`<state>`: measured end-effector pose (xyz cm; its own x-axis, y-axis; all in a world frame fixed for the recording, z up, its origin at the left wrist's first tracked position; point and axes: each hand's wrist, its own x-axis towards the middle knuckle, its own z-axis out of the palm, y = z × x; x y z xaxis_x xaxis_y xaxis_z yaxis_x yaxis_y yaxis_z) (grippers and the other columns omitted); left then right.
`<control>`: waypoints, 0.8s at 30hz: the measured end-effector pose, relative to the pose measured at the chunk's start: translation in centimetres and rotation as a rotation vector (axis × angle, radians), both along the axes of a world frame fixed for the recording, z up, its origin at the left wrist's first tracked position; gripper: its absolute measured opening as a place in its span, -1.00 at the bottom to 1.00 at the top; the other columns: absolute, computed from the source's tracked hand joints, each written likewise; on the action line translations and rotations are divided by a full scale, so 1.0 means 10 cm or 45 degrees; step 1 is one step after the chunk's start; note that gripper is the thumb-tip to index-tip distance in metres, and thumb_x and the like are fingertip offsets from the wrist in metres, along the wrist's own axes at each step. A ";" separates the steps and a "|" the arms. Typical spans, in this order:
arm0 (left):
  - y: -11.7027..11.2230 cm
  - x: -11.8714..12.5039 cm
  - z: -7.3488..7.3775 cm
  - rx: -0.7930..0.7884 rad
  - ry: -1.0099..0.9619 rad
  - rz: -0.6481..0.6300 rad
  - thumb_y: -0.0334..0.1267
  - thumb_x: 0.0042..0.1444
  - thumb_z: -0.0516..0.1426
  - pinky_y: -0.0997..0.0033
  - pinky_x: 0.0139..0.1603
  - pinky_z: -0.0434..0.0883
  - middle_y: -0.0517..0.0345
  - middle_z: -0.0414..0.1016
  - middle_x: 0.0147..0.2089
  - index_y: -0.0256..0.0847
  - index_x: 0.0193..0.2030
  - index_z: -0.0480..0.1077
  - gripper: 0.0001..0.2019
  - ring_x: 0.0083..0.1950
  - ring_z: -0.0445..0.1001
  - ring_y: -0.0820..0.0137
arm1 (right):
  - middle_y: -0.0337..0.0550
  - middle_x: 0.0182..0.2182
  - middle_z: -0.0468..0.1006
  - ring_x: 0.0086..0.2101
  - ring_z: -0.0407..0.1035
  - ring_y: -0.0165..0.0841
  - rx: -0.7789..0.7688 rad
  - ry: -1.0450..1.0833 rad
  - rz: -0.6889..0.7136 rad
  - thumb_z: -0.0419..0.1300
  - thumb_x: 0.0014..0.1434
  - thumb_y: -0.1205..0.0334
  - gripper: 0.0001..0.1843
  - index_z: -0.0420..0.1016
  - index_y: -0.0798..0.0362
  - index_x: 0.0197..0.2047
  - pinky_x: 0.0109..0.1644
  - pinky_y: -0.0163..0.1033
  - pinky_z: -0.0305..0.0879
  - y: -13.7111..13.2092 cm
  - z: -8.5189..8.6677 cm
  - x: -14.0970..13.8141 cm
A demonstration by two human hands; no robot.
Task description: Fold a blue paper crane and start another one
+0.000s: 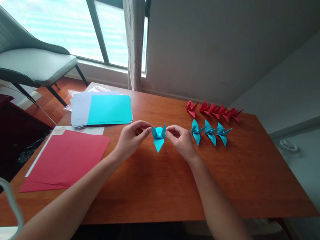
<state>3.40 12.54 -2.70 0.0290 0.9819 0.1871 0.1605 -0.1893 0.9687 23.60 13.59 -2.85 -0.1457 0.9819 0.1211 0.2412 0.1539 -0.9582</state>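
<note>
Between my two hands is a blue paper crane (pixel 159 137), its one wing pointing down toward me. My left hand (pixel 135 134) pinches its left tip between thumb and forefinger. On the other side, my right hand (pixel 181 139) pinches the right tip the same way. Just right of my right hand stand three finished blue paper cranes (pixel 210 133) in a row. Behind them is a row of several red paper cranes (pixel 215 110), the leftmost set a little apart.
Blue and pale sheets of paper (pixel 110 110) lie at the table's back left, with red sheets (pixel 70 157) nearer me. The wooden table (pixel 151 193) ends at a wall behind. A chair (pixel 32 63) stands by the window, and a pale curved rail (pixel 8 191) is at lower left.
</note>
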 end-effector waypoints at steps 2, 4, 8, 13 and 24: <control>0.01 -0.01 -0.01 0.027 0.051 -0.018 -0.06 0.13 0.26 0.47 -0.36 0.30 0.15 0.54 -0.36 -0.22 -0.31 0.50 -0.76 -0.39 0.38 0.44 | -0.18 -0.37 0.64 -0.31 0.52 -0.28 0.015 -0.021 -0.001 0.28 0.12 0.07 -0.81 0.55 0.02 -0.33 -0.17 -0.18 0.44 0.00 0.00 0.01; 0.02 -0.01 -0.03 0.045 0.092 -0.029 -0.06 0.14 0.24 0.46 -0.37 0.30 0.15 0.53 -0.37 -0.21 -0.32 0.50 -0.76 -0.40 0.38 0.43 | -0.17 -0.35 0.64 -0.30 0.53 -0.27 0.024 -0.025 0.006 0.27 0.13 0.07 -0.81 0.55 0.02 -0.32 -0.17 -0.18 0.44 0.00 -0.01 0.02; 0.01 -0.01 -0.05 0.085 0.163 -0.039 -0.06 0.16 0.22 0.48 -0.40 0.28 0.16 0.52 -0.38 -0.21 -0.31 0.49 -0.77 -0.43 0.35 0.45 | -0.17 -0.34 0.64 -0.31 0.52 -0.29 0.035 -0.010 0.040 0.27 0.14 0.08 -0.81 0.57 0.02 -0.26 -0.18 -0.18 0.45 0.00 -0.05 0.02; 0.01 0.00 -0.06 0.110 0.153 -0.064 -0.07 0.18 0.22 0.47 -0.37 0.30 0.15 0.52 -0.36 -0.20 -0.27 0.50 -0.77 -0.41 0.36 0.45 | -0.14 -0.27 0.66 -0.25 0.54 -0.27 0.051 0.012 0.033 0.30 0.13 0.10 -0.81 0.58 0.02 -0.24 -0.11 -0.16 0.46 0.02 -0.04 0.05; -0.01 0.07 -0.18 0.122 0.546 -0.244 -0.11 0.25 0.11 0.45 -0.37 0.26 0.14 0.49 -0.43 -0.22 -0.35 0.48 -0.74 -0.43 0.36 0.42 | -0.24 -0.35 0.60 -0.36 0.47 -0.38 0.282 0.205 -0.379 0.36 0.06 0.20 -0.86 0.60 -0.02 -0.26 -0.20 -0.22 0.41 0.00 0.50 1.26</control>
<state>4.06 12.46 -4.54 0.3019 0.9304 0.2078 0.4957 -0.3394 0.7994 36.21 13.56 2.13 0.1789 0.9259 0.3326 0.1557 0.3071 -0.9389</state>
